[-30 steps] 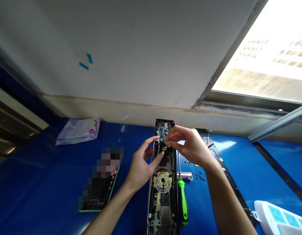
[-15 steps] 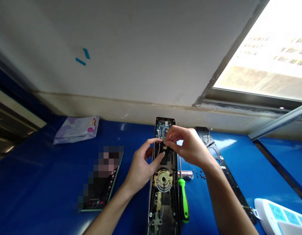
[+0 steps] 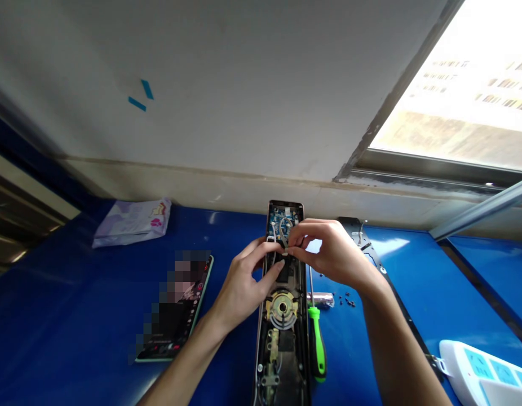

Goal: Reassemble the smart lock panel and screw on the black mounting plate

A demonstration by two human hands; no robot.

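Note:
A long, narrow black housing [image 3: 292, 338], which looks like an opened electronic door lock, lies lengthwise before me. At its far end are a blue circuit board [image 3: 278, 217] and thin light-coloured wires [image 3: 283, 228]. A round brass-coloured part [image 3: 282, 307] sits mid-housing. My right hand [image 3: 318, 242] pinches a small wire connector just below the board. From the left, my left hand [image 3: 250, 276] reaches over the housing, its index fingertip beside the connector and its thumb apart, resting near a black block. Fingers partly hide the connector.
A green-handled screwdriver [image 3: 317, 344] lies right of the housing, near a shiny cylinder [image 3: 322, 299] and several small screws [image 3: 348, 299]. Farther right are a black plate [image 3: 383, 270] and a white power strip [image 3: 472, 366]. A phone [image 3: 185, 316] and a packet [image 3: 134, 221] lie left.
Both hands stay at the connector with slight finger shifts. My right fingertips have moved a little closer to my left index finger. The view has shifted slightly.

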